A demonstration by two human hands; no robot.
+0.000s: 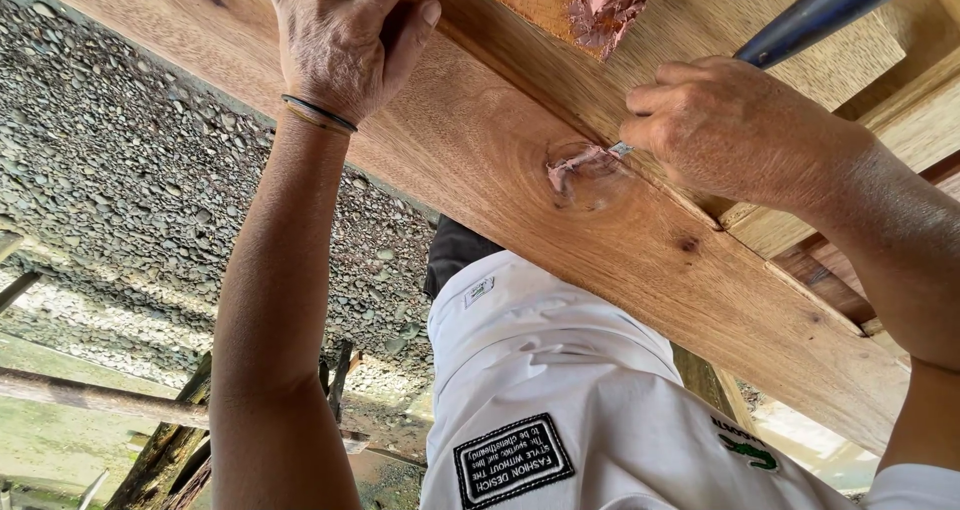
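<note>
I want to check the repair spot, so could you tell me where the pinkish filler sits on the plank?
In the head view the pinkish filler sits mid-frame on the wooden plank, at a knot just left of the right hand.

It looked to me like an open-air carpentry yard — a makeshift woodworking spot rather than an indoor shop. A broad plank of reddish-brown hardwood (pixel 560 210) ran across my view, unfinished, with more sawn boards (pixel 860 70) stacked beside it. Pinkish wood filler (pixel 610 5) sat in a lump on one board, and some was smeared into a knot (pixel 580 170) in the plank. Beyond lay a pebble-studded concrete surface (pixel 120 170) and weathered timber poles (pixel 90 395) — rough ground, lit by daylight. I saw no walls or benches.
</note>
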